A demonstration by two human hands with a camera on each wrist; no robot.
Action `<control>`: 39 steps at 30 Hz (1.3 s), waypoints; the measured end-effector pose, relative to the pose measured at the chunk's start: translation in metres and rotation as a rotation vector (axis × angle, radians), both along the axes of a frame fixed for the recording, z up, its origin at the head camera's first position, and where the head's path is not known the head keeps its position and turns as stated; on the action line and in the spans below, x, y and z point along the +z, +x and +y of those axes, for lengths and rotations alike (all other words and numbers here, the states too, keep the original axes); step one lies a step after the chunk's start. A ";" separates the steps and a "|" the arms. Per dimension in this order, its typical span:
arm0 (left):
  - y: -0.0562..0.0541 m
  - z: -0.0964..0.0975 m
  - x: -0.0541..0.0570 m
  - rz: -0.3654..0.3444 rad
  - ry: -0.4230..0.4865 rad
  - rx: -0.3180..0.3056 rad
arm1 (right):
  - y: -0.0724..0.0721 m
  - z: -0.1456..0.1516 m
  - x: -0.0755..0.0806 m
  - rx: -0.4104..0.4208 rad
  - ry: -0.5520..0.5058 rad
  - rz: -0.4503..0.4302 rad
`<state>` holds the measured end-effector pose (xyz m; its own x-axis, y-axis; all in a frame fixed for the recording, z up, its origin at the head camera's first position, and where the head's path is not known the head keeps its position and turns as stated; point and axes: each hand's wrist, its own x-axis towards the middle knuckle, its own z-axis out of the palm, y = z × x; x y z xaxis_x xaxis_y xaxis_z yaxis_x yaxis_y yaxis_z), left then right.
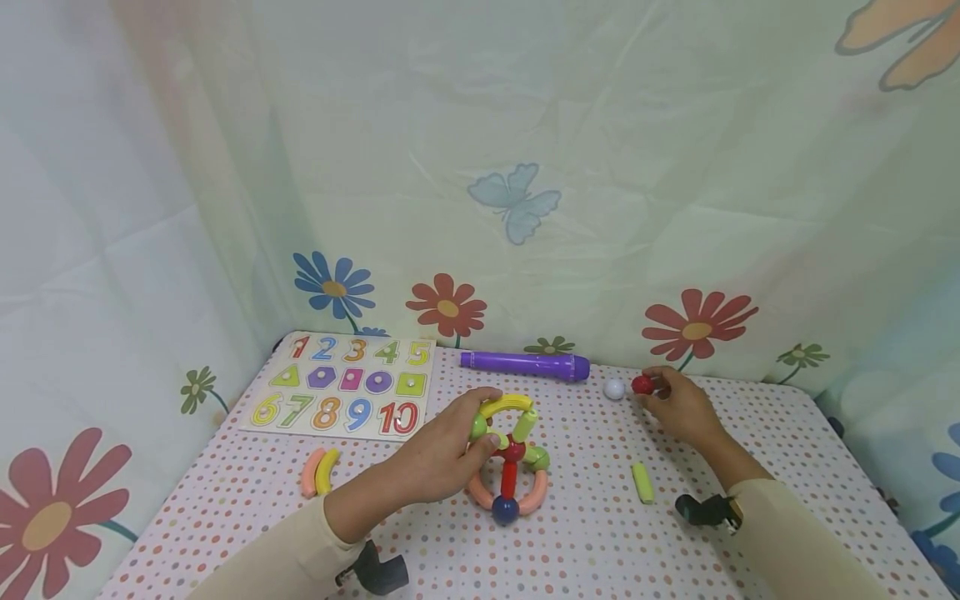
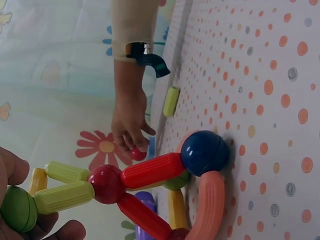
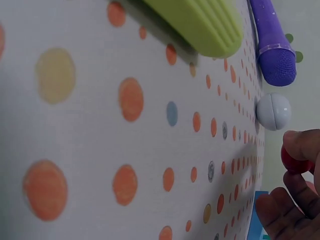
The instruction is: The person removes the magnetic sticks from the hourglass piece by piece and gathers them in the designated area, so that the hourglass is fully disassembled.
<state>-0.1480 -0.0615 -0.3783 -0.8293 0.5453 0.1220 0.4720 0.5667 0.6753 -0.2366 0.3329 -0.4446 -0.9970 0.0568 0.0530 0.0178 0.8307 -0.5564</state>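
My left hand (image 1: pixel 441 454) holds a built structure of magnetic sticks and balls by its green ball (image 2: pixel 19 209). Red, light green, yellow and pink sticks join in it, with a dark blue ball (image 1: pixel 506 509) at its near end on the table. Over at the right, my right hand (image 1: pixel 681 408) pinches a loose red ball (image 3: pixel 294 161) between thumb and fingers. Just left of that ball is a white ball (image 1: pixel 614 388), resting on the table. A light green stick (image 1: pixel 642 483) lies nearer to me, apart from both hands.
A number and shape puzzle board (image 1: pixel 337 387) lies at the back left. Behind the structure is a purple toy microphone (image 1: pixel 525 365). Pink (image 1: pixel 312 472) and yellow curved sticks (image 1: pixel 326 472) lie left of my left forearm. A printed curtain (image 1: pixel 562 275) hangs behind the dotted tabletop (image 1: pixel 585 542).
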 end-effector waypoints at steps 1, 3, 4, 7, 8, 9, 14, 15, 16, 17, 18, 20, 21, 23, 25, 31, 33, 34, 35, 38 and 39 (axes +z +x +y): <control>0.000 0.000 0.000 0.000 0.000 -0.001 | -0.001 0.000 -0.001 0.000 0.003 -0.006; 0.000 0.000 0.000 -0.001 -0.001 0.000 | -0.004 0.000 -0.004 -0.001 0.008 -0.018; 0.000 0.000 0.000 -0.002 -0.002 0.001 | -0.005 -0.001 -0.005 -0.003 0.011 -0.023; 0.000 0.000 0.000 -0.004 0.000 -0.001 | -0.007 -0.004 -0.005 -0.008 0.026 -0.046; 0.000 0.000 0.000 -0.005 0.001 0.000 | -0.007 -0.005 -0.005 -0.010 0.028 -0.053; 0.000 0.000 0.001 -0.006 0.000 0.000 | -0.007 -0.006 -0.005 -0.009 0.032 -0.060; 0.000 0.000 0.001 -0.012 -0.003 0.003 | -0.006 -0.006 -0.004 0.003 0.039 -0.075; 0.000 0.000 0.001 -0.013 -0.002 0.003 | -0.006 -0.006 -0.004 0.005 0.041 -0.076; 0.000 0.000 0.001 -0.015 -0.001 0.003 | -0.007 -0.006 -0.005 0.007 0.042 -0.078; 0.000 0.000 0.001 -0.016 0.000 0.004 | -0.007 -0.006 -0.005 0.008 0.043 -0.080; 0.000 0.000 0.001 -0.018 0.001 0.005 | -0.007 -0.005 -0.006 0.009 0.044 -0.082; 0.000 0.000 0.001 -0.021 0.006 0.001 | -0.008 -0.005 -0.006 0.009 0.049 -0.086; 0.000 0.000 0.001 -0.020 0.005 0.001 | -0.008 -0.005 -0.006 0.010 0.050 -0.088; 0.000 0.000 0.001 -0.019 0.003 0.001 | -0.008 -0.005 -0.006 0.015 0.055 -0.090; -0.001 0.000 0.001 -0.019 0.003 0.001 | -0.008 -0.005 -0.004 0.017 0.056 -0.089; -0.001 0.001 0.002 -0.009 -0.014 0.005 | -0.005 -0.007 0.001 0.006 0.009 -0.037; -0.001 0.001 0.002 -0.007 -0.015 0.004 | -0.001 -0.008 0.004 0.010 -0.013 -0.010; -0.001 0.001 0.002 -0.006 -0.015 0.004 | 0.001 -0.010 0.006 0.012 -0.021 0.003; -0.001 0.001 0.002 -0.005 -0.015 0.004 | 0.003 -0.013 0.008 0.015 -0.029 0.016; 0.000 0.001 0.002 -0.003 -0.012 0.002 | 0.012 -0.025 0.015 0.027 -0.051 0.062; 0.000 0.001 0.002 -0.002 -0.013 0.003 | 0.015 -0.030 0.018 0.040 -0.058 0.085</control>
